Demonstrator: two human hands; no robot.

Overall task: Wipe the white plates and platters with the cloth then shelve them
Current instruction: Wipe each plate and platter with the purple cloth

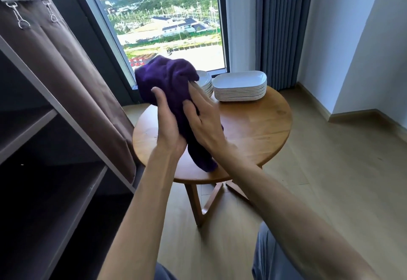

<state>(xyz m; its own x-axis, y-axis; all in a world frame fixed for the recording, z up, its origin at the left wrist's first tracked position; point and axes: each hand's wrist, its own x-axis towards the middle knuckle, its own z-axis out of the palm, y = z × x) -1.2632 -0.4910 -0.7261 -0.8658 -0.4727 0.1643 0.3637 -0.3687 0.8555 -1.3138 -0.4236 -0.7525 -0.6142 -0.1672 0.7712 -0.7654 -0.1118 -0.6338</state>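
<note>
Purple cloth (pixel 167 86) between both hands (platters (pixel 240 86) at table (pixel 259 130) edge)

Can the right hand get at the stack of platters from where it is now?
Probably yes. The platters stand uncovered at the table's far edge, nothing between. But the right hand lies on the cloth, which the left hand holds too.

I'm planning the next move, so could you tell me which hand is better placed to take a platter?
Probably the right hand: it lies nearer the platter stack, fingers straight on the cloth, which the left hand grips.
</note>
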